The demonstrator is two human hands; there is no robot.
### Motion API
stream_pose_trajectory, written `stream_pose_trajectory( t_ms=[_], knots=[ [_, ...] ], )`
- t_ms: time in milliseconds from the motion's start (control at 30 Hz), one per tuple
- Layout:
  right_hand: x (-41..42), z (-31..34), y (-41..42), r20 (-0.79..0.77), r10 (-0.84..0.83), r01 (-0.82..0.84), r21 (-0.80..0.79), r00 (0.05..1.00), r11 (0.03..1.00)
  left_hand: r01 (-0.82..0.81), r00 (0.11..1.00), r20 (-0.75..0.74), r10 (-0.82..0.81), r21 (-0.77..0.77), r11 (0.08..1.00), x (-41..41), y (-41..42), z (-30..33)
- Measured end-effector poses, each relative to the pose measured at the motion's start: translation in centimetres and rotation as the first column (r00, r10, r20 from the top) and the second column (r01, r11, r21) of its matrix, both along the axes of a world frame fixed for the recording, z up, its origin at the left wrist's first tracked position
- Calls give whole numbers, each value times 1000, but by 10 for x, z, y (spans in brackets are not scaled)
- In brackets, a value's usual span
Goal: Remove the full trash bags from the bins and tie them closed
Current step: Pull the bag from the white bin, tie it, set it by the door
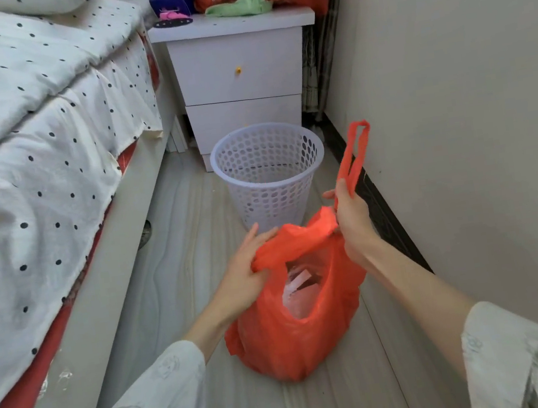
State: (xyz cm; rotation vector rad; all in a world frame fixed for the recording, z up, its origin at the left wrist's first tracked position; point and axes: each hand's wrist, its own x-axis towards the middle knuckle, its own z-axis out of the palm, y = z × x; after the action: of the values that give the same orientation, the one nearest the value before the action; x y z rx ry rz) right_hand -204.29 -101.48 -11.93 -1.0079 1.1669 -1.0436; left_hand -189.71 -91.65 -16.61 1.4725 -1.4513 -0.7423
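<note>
red trash bag [292, 332]: on floor, lower centre, mouth open | white perforated bin [270, 172]: just behind it | left hand [246, 272]: grip pinching bag rim | right hand [352, 216]: grip curled round raised handle loop [355, 153]

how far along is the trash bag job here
Done: the orange plastic trash bag sits on the floor, out of the white perforated plastic bin. In hand: the right hand grips one handle loop, the left hand holds the other side. Left: the mouth is open, no knot yet.
</note>
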Motion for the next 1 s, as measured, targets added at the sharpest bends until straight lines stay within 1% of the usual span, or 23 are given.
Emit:
stream_pose_trajectory(
  t_ms=[33,100,167,200,267,333,367,400,467,500,533,567,600,667,700,733,767,800,867,900,967,1000],
  knots=[
    [-2,-1,-1,0,1,-1,-9,1000,1000,-64,994,-90,62,-19,998,-2,-3,4],
    [-8,-4,-8,7,17,-17,-19,1000,1000,-183,929,-328,172,-5,983,-3,-8,13],
    [-17,-5,-14,-5,50,-50,-11,999,999,-302,807,-513,293,67,951,1,-12,14],
    [-23,-6,-17,19,70,-70,-1,997,998,-339,735,-597,323,89,937,4,-13,13],
    [-35,-6,-18,131,115,-120,31,985,992,-343,604,-733,313,115,932,8,-15,9],
    [-44,-8,-11,192,203,-216,45,960,975,-278,525,-803,284,154,948,9,-16,8],
    [-45,-10,-6,185,254,-265,36,949,964,-234,522,-805,281,182,955,9,-16,8],
    [-44,-13,-1,150,299,-305,15,942,952,-192,539,-795,277,205,960,9,-17,9],
    [-36,-12,9,46,359,-358,-43,932,933,-146,601,-746,287,250,957,10,-19,11],
    [-31,-9,12,22,373,-371,-72,928,926,-134,619,-730,289,265,955,11,-20,12],
    [-28,-5,13,39,373,-368,-95,927,925,-128,614,-735,289,269,955,12,-20,15],
    [-25,1,12,95,363,-354,-104,927,930,-132,570,-768,291,264,955,15,-19,18],
    [-25,6,10,169,350,-337,-99,921,936,-148,482,-826,292,252,956,17,-18,22],
    [-30,15,2,285,313,-312,-51,906,949,-218,252,-926,282,230,949,24,-15,25],
    [-32,16,-1,312,286,-297,-12,906,955,-258,157,-948,276,230,938,26,-14,25],
    [-34,13,-3,318,258,-282,32,912,959,-283,94,-957,274,238,929,28,-14,23],
    [-35,7,-3,305,239,-274,75,922,959,-291,73,-956,283,251,923,28,-14,21],
    [-35,0,-3,273,230,-270,116,934,956,-290,91,-947,307,269,918,27,-14,18],
    [-35,-13,1,187,252,-287,196,949,938,-275,160,-915,369,318,907,24,-15,12],
    [-36,-18,3,138,291,-317,234,947,919,-262,189,-895,403,350,900,23,-14,9],
    [-38,-26,10,18,408,-397,283,913,873,-206,257,-856,448,404,891,21,-13,6],
    [-38,-28,13,-38,450,-421,290,892,860,-175,308,-832,461,426,887,21,-12,4]
  ],
)
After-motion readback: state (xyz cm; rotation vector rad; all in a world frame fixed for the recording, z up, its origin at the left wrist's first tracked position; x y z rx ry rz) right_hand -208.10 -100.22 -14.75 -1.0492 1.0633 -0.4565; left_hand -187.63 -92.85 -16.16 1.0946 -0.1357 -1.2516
